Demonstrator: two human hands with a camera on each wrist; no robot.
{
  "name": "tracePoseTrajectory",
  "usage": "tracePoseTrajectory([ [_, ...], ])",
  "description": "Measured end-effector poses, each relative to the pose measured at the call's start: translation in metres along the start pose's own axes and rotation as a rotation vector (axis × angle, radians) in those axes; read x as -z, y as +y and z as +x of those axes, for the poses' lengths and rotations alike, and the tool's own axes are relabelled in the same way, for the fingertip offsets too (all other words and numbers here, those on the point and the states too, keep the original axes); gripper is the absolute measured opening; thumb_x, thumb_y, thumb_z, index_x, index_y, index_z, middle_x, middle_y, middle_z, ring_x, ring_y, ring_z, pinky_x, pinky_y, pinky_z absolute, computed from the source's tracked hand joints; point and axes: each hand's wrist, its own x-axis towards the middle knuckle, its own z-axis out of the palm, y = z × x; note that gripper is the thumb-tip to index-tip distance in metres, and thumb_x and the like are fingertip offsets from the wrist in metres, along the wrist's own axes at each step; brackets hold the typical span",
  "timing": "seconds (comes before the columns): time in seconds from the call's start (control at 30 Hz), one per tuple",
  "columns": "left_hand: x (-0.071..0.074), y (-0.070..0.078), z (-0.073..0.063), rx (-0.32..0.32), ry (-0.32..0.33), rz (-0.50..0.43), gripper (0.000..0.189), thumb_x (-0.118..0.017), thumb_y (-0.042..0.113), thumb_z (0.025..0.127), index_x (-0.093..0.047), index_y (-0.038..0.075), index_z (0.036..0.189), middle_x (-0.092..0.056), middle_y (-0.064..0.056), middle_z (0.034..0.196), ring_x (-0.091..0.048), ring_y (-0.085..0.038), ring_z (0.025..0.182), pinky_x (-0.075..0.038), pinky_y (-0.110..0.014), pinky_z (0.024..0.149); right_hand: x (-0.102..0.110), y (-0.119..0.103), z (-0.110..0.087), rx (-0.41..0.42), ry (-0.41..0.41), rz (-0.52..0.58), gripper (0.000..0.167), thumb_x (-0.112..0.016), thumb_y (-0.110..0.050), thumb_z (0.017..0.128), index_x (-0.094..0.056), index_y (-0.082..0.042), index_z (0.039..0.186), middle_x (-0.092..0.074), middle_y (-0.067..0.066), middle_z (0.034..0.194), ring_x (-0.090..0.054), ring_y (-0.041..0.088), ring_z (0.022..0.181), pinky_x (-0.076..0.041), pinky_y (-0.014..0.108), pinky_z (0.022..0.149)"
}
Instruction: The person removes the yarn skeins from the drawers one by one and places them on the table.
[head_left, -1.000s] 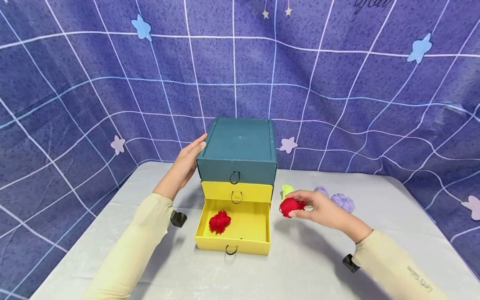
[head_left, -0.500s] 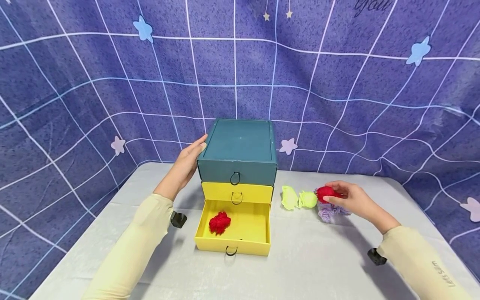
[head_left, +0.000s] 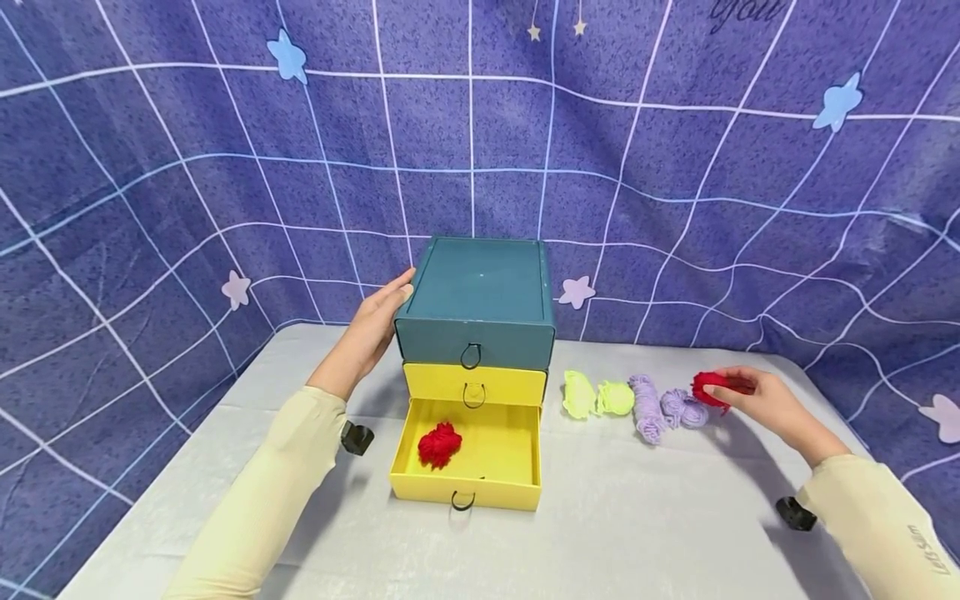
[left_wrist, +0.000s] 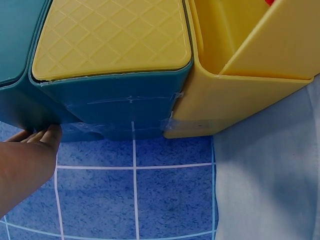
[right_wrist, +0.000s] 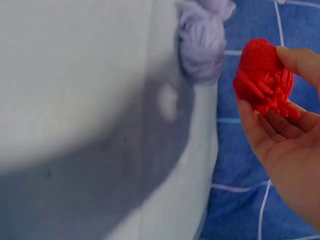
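Note:
A small drawer cabinet [head_left: 480,283] with a teal top stands mid-table, its lowest yellow drawer [head_left: 510,450] pulled out. One red yarn ball [head_left: 439,445] lies inside that drawer. My left hand [head_left: 372,325] rests with fairly straight fingers against the cabinet's left side; in the left wrist view its fingertips [left_wrist: 50,134] touch the teal wall. At the right, my right hand [head_left: 768,404] pinches a second red yarn ball [right_wrist: 262,77] between thumb and fingers, just right of a lilac yarn ball [head_left: 684,408]. The right wrist view shows the red ball held up beside the lilac yarn.
Right of the cabinet, two lime yarn bundles [head_left: 578,395] and a long lilac yarn bundle [head_left: 648,408] lie in a row on the white-covered table [head_left: 600,533]. A purple grid-patterned curtain [head_left: 480,125] hangs behind. The middle yellow drawer [head_left: 476,384] is pushed nearly in.
My right hand has carried the red yarn ball rightward, from near the cabinet past the lime and lilac yarn, uncovering them. My left hand has stayed on the cabinet.

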Motion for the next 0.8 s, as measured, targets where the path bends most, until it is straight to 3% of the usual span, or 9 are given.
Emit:
tracePoseTrajectory([
  [0.17, -0.001, 0.0, 0.0, 0.0, 0.0, 0.003, 0.055, -0.048, 0.03, 0.101, -0.03, 0.019, 0.152, -0.021, -0.002, 0.159, -0.025, -0.017, 0.142, -0.018, -0.036, 0.117, 0.005, 0.014, -0.005, -0.059, -0.007, -0.038, 0.048, -0.066, -0.027, 0.092, -0.058, 0.014, 0.116, -0.068, 0.021, 0.101, -0.054, -0.009, 0.077, -0.047, 0.013, 0.064],
  [0.43, 0.0, 0.0, 0.0, -0.005, -0.005, 0.002, 0.055, -0.047, 0.029, 0.101, -0.03, 0.018, 0.152, -0.022, -0.002, 0.159, -0.025, -0.017, 0.142, -0.018, -0.035, 0.117, 0.005, 0.028, -0.01, -0.121, -0.062, -0.074, 0.046, -0.063, -0.023, 0.092, -0.057, 0.019, 0.111, -0.068, 0.014, 0.088, -0.054, -0.002, 0.07, -0.046, 0.018, 0.061],
  [0.8, -0.001, 0.0, -0.001, -0.008, -0.003, -0.001, 0.055, -0.046, 0.028, 0.101, -0.029, 0.017, 0.153, -0.022, -0.004, 0.158, -0.027, -0.018, 0.141, -0.019, -0.036, 0.117, 0.001, 0.027, -0.013, -0.203, -0.119, -0.077, 0.05, -0.061, -0.023, 0.093, -0.053, 0.023, 0.111, -0.068, 0.011, 0.082, -0.059, 0.009, 0.067, -0.046, 0.02, 0.061],
])
